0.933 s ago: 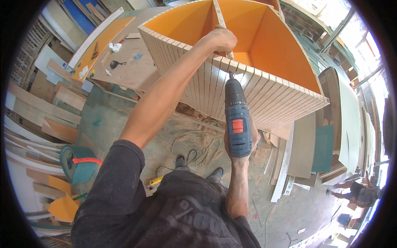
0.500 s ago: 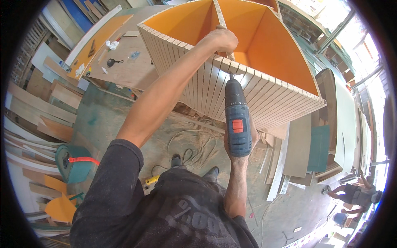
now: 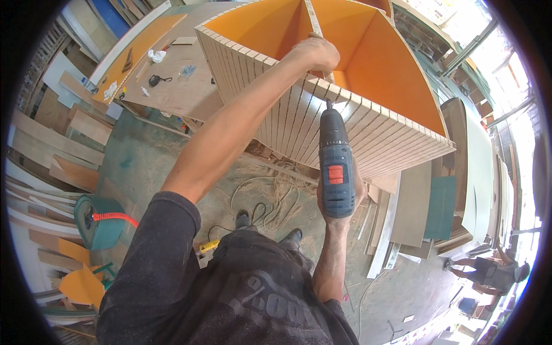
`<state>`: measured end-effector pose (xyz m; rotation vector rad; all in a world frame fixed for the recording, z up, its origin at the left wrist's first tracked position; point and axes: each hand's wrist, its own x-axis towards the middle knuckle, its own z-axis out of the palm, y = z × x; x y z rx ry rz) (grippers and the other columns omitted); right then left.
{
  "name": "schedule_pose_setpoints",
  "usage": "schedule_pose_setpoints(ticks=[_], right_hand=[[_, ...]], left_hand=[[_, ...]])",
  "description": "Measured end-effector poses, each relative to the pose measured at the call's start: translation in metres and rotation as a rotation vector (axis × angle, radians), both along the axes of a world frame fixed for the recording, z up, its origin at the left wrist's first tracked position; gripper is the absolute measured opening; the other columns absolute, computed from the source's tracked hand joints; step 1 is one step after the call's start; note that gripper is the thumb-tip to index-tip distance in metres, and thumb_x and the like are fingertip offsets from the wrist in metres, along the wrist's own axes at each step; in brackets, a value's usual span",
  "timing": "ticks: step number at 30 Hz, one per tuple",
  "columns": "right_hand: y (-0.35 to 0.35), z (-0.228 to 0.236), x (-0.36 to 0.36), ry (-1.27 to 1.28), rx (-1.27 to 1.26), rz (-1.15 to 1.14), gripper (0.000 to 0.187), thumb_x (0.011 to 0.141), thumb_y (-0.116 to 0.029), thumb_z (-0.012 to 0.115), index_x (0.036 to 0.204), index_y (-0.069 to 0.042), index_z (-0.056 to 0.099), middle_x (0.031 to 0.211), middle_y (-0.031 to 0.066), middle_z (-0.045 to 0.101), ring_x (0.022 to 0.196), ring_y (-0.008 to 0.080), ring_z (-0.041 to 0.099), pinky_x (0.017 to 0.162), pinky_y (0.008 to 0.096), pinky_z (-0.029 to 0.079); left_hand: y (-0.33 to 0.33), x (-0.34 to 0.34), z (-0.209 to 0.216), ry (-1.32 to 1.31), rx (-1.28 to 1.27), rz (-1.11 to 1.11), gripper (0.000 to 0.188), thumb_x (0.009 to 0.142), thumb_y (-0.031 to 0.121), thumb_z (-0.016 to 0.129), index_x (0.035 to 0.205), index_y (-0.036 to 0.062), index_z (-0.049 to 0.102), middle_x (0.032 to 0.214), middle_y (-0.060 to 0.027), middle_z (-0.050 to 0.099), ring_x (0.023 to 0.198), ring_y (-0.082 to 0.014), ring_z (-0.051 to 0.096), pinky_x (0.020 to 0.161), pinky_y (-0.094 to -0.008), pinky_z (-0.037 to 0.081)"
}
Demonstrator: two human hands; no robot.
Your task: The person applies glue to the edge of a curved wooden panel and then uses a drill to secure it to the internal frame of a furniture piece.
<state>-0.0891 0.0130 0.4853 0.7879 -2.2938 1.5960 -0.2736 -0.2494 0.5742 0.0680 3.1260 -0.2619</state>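
head-worn fisheye, close, facing down

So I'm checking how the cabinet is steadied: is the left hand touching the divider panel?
Touching. The head view shows the left hand gripping the top edge of the upright divider panel inside the orange cabinet.

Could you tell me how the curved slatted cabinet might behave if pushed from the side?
The cabinet looks large and panel-built, so probably heavy. Its kerf-cut outer wall likely flexes slightly. The left hand grips the divider, suggesting it may shift under the drill.
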Motion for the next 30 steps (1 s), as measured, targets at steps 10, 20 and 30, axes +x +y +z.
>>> schedule_pose_setpoints(ticks=[10,20,30], right_hand=[[0.0,-0.001,0.0,0.015,0.034,-0.014,0.04,0.086,-0.003,0.073,0.125,-0.002,0.067,0.095,0.0082,0.071,0.084,0.0178,0.071,0.079,0.0367,0.058],[0.001,0.001,-0.002,0.032,0.04,-0.011,0.036,0.087,-0.005,0.073,0.123,-0.003,0.068,0.093,0.0081,0.072,0.085,0.0175,0.071,0.079,0.0381,0.058],[0.0,0.007,-0.001,0.018,0.034,-0.029,0.036,0.087,-0.004,0.072,0.123,-0.004,0.068,0.095,0.0082,0.073,0.087,0.0188,0.072,0.083,0.0384,0.057]], left_hand=[[0.004,0.003,0.007,-0.068,-0.016,0.011,0.021,0.073,0.01,0.062,0.076,-0.0055,0.075,0.076,-0.0232,0.072,0.071,-0.0384,0.069,0.073,-0.0478,0.056],[0.012,0.009,0.011,-0.041,0.08,0.142,0.024,0.077,0.006,0.061,0.085,-0.0108,0.076,0.084,-0.0239,0.074,0.086,-0.0392,0.07,0.074,-0.0462,0.06],[0.014,0.003,0.02,-0.22,0.199,0.173,0.034,0.074,-0.001,0.065,0.104,-0.015,0.069,0.118,-0.0323,0.051,0.096,-0.0445,0.065,0.073,-0.051,0.055]])
